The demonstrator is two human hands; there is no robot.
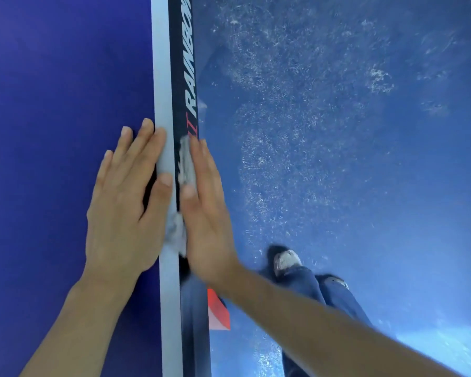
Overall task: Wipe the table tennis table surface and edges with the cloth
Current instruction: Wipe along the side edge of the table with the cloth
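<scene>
Right below us, two bare forearms reach in from the bottom, and here is the left hand (123, 213), spread flat on the deep blue table top (52, 104), fingers straight and a little apart, palm down, holding nothing. Its thumb lies across the white boundary line (162, 77) that runs along the table's rim, and its index fingertip just reaches that line too. Just beside it, over the rim, the right hand (206, 221) stands on its side with fingers straight and together, palm flat against the black side edge (182, 77) of the table. Between that palm and the edge sits the grey cloth (186, 164), pressed flat. One bunch of it peeks out above the thumb, another pokes out lower down near the heel of the hand. The two hands are close, with only the white line and the cloth between them. Further along the edge, white lettering (190, 58) reads RAINBOW, with some red characters half hidden at the fingertips. Down past the table, a red-orange block (218, 314) shows near the underside; what it is, I cannot tell. Beyond it stand two shoes (284, 261) under dark blue jeans (302, 281), on a blue floor (337, 131) mottled with pale scuff marks.
</scene>
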